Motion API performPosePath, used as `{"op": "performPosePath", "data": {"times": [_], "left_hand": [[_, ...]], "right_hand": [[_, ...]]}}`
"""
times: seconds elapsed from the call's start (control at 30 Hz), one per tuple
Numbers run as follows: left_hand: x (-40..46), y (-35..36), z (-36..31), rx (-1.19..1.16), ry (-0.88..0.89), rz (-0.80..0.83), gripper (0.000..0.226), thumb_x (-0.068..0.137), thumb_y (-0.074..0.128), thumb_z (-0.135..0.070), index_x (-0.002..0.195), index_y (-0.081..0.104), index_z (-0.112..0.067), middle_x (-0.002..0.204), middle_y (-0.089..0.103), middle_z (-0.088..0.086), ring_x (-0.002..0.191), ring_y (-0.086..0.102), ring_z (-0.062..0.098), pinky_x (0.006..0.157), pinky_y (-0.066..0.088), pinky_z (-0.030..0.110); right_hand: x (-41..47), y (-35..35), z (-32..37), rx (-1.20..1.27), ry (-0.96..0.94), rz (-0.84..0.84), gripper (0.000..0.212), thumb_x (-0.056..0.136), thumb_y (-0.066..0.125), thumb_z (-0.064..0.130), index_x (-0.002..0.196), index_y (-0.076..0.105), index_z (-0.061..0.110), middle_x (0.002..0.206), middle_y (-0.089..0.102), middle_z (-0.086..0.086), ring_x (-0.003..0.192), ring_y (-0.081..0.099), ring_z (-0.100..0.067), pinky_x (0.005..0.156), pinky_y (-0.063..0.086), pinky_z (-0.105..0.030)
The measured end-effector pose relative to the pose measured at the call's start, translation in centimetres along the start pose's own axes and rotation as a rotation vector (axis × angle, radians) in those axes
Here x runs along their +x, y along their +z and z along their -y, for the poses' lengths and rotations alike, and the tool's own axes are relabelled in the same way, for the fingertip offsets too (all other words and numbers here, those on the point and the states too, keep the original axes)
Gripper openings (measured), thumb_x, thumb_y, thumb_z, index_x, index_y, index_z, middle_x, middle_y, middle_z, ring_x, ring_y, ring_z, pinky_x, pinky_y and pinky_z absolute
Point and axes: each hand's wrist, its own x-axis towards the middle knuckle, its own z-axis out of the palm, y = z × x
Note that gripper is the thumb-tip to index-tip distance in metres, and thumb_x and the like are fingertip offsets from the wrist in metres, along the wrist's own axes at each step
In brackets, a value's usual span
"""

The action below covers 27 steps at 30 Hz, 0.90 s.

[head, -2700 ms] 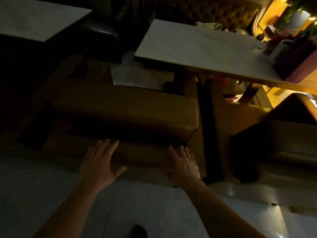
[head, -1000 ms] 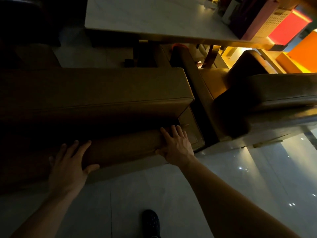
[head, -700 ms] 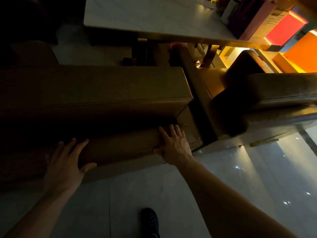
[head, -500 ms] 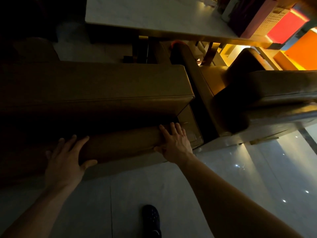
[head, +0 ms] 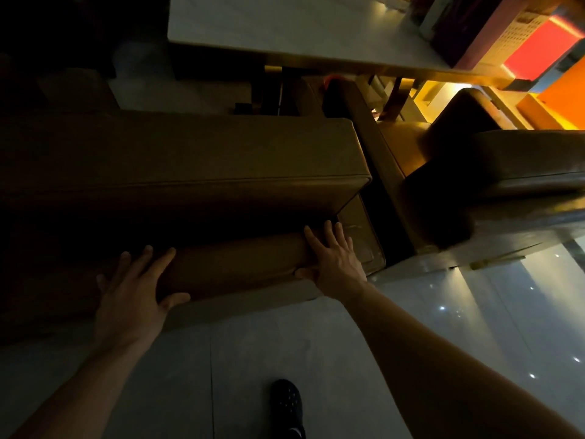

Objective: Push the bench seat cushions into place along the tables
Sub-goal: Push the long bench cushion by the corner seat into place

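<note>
A long brown bench seat cushion (head: pixel 196 153) lies across the middle of the dim view, in front of a pale marble table (head: pixel 285 26). Below the cushion's front edge runs the bench base (head: pixel 240 264). My left hand (head: pixel 129 299) rests flat with spread fingers on the front of that base, at the left. My right hand (head: pixel 335 261) presses flat on the base near its right end, thumb under the lower edge. Neither hand holds anything.
A second brown bench (head: pixel 522 166) stands to the right, separated by a dark gap (head: pixel 386 223). Red and orange boxes (head: pixel 538 45) sit on the table's far right. Glossy floor tiles (head: pixel 316 359) lie under me, with my black shoe (head: pixel 286 407) below.
Since 2.7 s ago the view has shifted right and closer. In the last second both hands have stayed flat on the bench front; the bench has crept slightly toward the table.
</note>
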Motion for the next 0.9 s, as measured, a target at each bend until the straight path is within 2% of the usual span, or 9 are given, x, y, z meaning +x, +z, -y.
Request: {"op": "performPosePath", "data": {"times": [0.27, 0.9], "left_hand": [[2.1, -0.8, 0.5, 0.02, 0.019, -0.013, 0.083, 0.079, 0.066, -0.056, 0.151, 0.031, -0.034, 0.16, 0.027, 0.006, 0.147, 0.014, 0.036, 0.112, 0.015, 0.068], [2.5, -0.7, 1.5, 0.023, 0.038, 0.005, 0.078, 0.081, 0.062, -0.057, 0.15, 0.032, -0.033, 0.159, 0.026, 0.007, 0.147, 0.014, 0.037, 0.11, 0.016, 0.069]], "right_hand": [[1.6, -0.1, 0.7, 0.029, -0.033, -0.066, 0.095, 0.088, 0.052, 0.066, 0.157, -0.006, 0.034, 0.164, -0.015, -0.015, 0.149, -0.021, -0.036, 0.121, -0.004, -0.053], [1.3, -0.8, 2.1, -0.072, 0.024, -0.019, 0.095, 0.089, 0.052, 0.066, 0.157, -0.004, 0.033, 0.165, -0.008, -0.016, 0.151, -0.012, -0.038, 0.123, 0.002, -0.054]]}}
